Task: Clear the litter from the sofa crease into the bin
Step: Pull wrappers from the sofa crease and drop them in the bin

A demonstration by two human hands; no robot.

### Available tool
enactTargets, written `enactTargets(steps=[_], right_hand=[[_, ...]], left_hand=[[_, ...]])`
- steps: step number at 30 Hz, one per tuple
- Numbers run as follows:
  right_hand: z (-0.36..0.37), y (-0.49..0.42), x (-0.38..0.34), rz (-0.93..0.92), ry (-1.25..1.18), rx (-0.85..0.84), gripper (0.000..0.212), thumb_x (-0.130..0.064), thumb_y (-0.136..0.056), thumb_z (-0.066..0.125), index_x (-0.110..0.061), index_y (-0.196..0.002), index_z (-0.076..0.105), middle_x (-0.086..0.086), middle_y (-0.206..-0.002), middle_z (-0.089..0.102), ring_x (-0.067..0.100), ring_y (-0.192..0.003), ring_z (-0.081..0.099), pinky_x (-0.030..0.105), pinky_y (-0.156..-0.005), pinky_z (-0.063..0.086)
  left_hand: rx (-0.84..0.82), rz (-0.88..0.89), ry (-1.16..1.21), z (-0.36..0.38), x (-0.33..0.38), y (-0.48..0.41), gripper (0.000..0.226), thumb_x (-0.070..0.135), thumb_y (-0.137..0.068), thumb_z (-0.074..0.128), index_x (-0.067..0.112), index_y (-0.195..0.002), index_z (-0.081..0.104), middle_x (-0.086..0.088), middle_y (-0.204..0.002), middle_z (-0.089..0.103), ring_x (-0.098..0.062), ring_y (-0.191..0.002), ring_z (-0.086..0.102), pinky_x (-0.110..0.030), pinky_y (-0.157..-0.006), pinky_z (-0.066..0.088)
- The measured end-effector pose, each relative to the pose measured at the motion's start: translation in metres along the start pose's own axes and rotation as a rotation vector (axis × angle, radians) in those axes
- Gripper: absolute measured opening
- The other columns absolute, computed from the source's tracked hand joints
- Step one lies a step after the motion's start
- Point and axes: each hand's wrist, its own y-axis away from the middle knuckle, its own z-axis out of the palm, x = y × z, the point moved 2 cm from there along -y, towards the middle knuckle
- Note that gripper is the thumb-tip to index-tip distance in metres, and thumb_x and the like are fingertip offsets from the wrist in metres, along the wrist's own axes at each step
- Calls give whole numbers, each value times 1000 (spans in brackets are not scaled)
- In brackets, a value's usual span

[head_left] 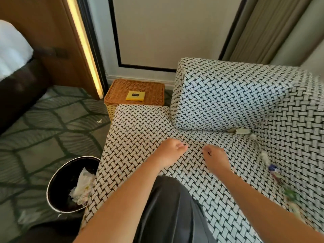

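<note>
Since the litter (242, 131) is strung along the sofa crease (257, 146) at the far right, well apart from the bin (59, 179) on the floor at the left, the likeliest slip is a piece dropped on the way across. The bits look small and light, and a loose pinch would let them flutter onto the seat or the carpet (43, 130), where one white scrap (99, 121) already lies. Pushing at the bits instead of lifting them could also drive them deeper under the back cushion (228, 95).

The left hand (171, 151) hovers over the seat, fingers curled into a loose fist with nothing showing in it. The right hand (216, 158) is seen from the back, fingers bent down, and I cannot tell whether it holds anything.

The sofa (140, 130) wears a busy black-and-white weave — pale crumbs could be missed against it. Crumpled paper lies in the bin. A wicker basket (140, 88) with a yellow packet (135, 97) on top stands behind the seat, and a bed (15, 50) shows at far left
</note>
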Motion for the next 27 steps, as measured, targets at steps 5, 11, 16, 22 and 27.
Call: enactTargets(steps=[5, 11, 16, 22, 27], right_hand=[[-17, 24, 76, 63, 3, 290, 25, -15, -89, 53, -11, -113, 58, 5, -112, 57, 17, -102, 52, 39, -92, 48], [-26, 0, 100, 139, 81, 397, 36, -27, -92, 49, -11, -124, 48, 10, -124, 51, 22, -117, 44, 33, -99, 38], [-32, -37, 113, 193, 199, 348, 57, -41, -94, 42, -7, -138, 29, 15, -142, 37, 26, -132, 33, 36, -110, 27], [-41, -76, 123, 245, 39, 367, 71, -50, -86, 51, -9, -139, 29, 14, -139, 42, 28, -130, 35, 42, -109, 32], [-48, -97, 128, 267, -79, 400, 73, -47, -83, 59, -14, -141, 27, 10, -139, 44, 25, -129, 38, 42, -101, 37]], left_hand=[[-94, 9, -23, 52, 27, -27, 35, 35, -95, 45, 14, -122, 53, -4, -135, 51, -18, -122, 50, -30, -101, 41], [64, -7, -64, 89, 30, -59, 41, 31, -94, 51, 14, -130, 49, -2, -138, 47, -18, -125, 46, -32, -106, 34], [204, 116, -285, 123, 26, -93, 45, 37, -93, 50, 18, -134, 44, 0, -140, 46, -16, -130, 41, -36, -113, 26], [298, 212, -548, 157, 26, -136, 54, 45, -97, 32, 23, -145, 24, 5, -153, 25, -14, -143, 17, -38, -117, 10], [368, 260, -577, 168, 41, -169, 51, 43, -96, 35, 20, -142, 32, 4, -147, 37, -13, -138, 29, -38, -115, 18]])
